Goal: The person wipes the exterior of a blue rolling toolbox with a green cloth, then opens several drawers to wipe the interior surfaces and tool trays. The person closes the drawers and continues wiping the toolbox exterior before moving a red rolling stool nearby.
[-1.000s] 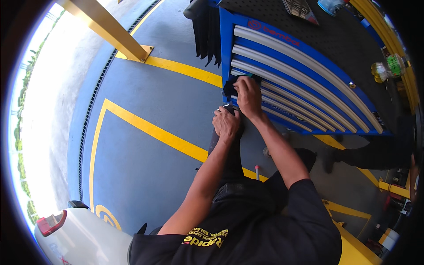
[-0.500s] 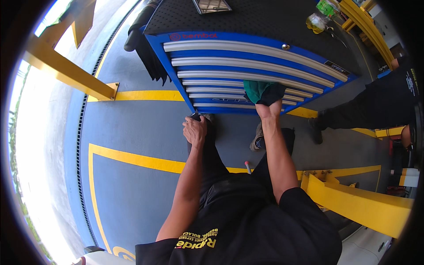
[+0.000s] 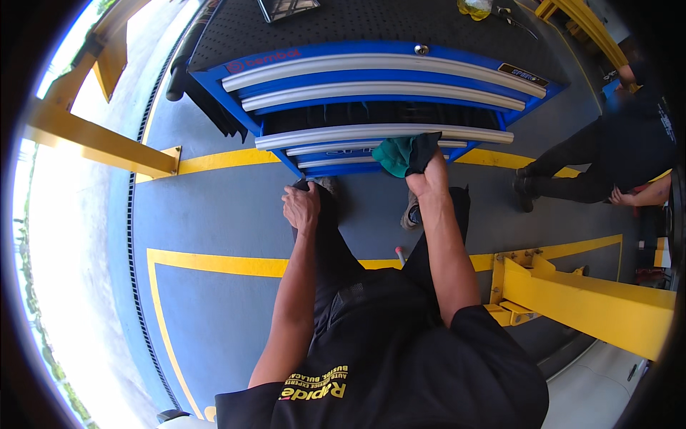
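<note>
A blue tool chest (image 3: 214,96) with silver drawer handles stands in front of me. One of its middle drawers (image 3: 314,137) is pulled out toward me, showing a dark inside whose contents I cannot make out. My right hand (image 3: 429,180) is closed around a crumpled green-and-black cloth (image 3: 394,156), which lies against the open drawer's front edge. The hand's fingertips are hidden by the cloth. Lower and to the left, my left hand (image 3: 301,207) rests with curled fingers over my black-trousered knee (image 3: 323,207).
On the chest's black top lies a dark framed tray (image 3: 286,7) and a clear yellowish bag (image 3: 474,7). Yellow steel posts (image 3: 107,139) and a lift arm (image 3: 579,293) flank me. Another person (image 3: 600,150) stands at the right. A red-tipped stick (image 3: 400,254) is between my legs.
The middle drawer has slid open toward me, with my right hand and the cloth at its edge. My left hand stays at my knee. The other person has shifted, and the view has turned slightly.
</note>
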A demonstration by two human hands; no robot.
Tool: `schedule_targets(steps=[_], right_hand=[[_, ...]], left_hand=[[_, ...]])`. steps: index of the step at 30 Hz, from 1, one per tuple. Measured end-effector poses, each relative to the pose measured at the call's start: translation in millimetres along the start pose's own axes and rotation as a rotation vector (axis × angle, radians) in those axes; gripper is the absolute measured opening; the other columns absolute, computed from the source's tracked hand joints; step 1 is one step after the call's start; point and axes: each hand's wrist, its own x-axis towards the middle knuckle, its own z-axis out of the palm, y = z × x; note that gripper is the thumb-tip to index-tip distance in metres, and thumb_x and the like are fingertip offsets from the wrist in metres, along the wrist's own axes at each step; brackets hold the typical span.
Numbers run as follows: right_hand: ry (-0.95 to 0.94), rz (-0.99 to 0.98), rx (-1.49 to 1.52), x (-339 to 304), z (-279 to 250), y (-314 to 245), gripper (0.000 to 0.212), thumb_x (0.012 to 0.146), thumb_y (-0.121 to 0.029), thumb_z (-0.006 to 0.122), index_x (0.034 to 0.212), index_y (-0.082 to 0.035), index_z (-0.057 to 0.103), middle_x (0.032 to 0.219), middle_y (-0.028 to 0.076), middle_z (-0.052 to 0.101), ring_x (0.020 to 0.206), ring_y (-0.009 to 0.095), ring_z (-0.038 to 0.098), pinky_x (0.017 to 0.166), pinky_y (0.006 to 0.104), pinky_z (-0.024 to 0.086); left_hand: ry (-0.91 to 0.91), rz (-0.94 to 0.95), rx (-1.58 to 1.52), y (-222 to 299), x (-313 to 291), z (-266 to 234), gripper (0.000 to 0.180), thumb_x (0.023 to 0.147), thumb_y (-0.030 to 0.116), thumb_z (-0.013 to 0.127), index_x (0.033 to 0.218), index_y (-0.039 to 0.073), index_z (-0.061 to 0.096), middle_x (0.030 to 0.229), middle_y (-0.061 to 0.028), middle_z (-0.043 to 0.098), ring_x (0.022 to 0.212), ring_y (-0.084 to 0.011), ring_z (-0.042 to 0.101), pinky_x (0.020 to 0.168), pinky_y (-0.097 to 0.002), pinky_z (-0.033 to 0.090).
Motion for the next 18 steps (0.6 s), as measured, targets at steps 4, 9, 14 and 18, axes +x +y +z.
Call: schedule_targets(steps=[4, 9, 14, 18], right_hand=[[-0.041, 0.413, 0.308, -32, -18, -45, 0.018, 0.108, 0.0, 0.063, 0.126, 0.004, 0.066, 0.115, 0.012, 0.072, 0.098, 0.019, 0.072, 0.078, 0.0247, 0.061], [0.037, -0.561, -0.814, -47, 42, -26, 0.018, 0.108, -0.001, 0.066, 0.125, 0.004, 0.068, 0.119, 0.013, 0.064, 0.1, 0.02, 0.067, 0.081, 0.0305, 0.06], [-0.094, -1.323, -1.731, -22, 47, 29, 0.023, 0.098, -0.001, 0.073, 0.121, -0.001, 0.07, 0.113, 0.015, 0.065, 0.104, 0.04, 0.064, 0.091, 0.0488, 0.055], [-0.259, -1.172, -1.911, -8, 71, 44, 0.01, 0.099, -0.01, 0.073, 0.103, -0.007, 0.065, 0.111, 0.014, 0.066, 0.104, 0.037, 0.063, 0.09, 0.0487, 0.053]], left_hand=[[-0.026, -0.009, -0.018, -11, 6, -6, 0.073, 0.097, 0.057, 0.067, 0.13, -0.008, 0.062, 0.123, -0.0347, 0.071, 0.113, -0.0495, 0.074, 0.1, -0.0539, 0.059], [-0.027, -0.018, -0.028, -17, 2, 0, 0.075, 0.097, 0.059, 0.067, 0.131, -0.008, 0.062, 0.125, -0.0354, 0.071, 0.116, -0.0503, 0.073, 0.101, -0.0545, 0.059], [-0.039, 0.025, -0.021, -3, 5, -1, 0.081, 0.096, 0.066, 0.066, 0.13, -0.008, 0.061, 0.125, -0.0356, 0.071, 0.116, -0.0506, 0.073, 0.101, -0.055, 0.058], [-0.03, 0.033, -0.002, -15, 7, 8, 0.083, 0.099, 0.069, 0.063, 0.133, -0.007, 0.06, 0.127, -0.0336, 0.072, 0.12, -0.0489, 0.071, 0.104, -0.0561, 0.056]])
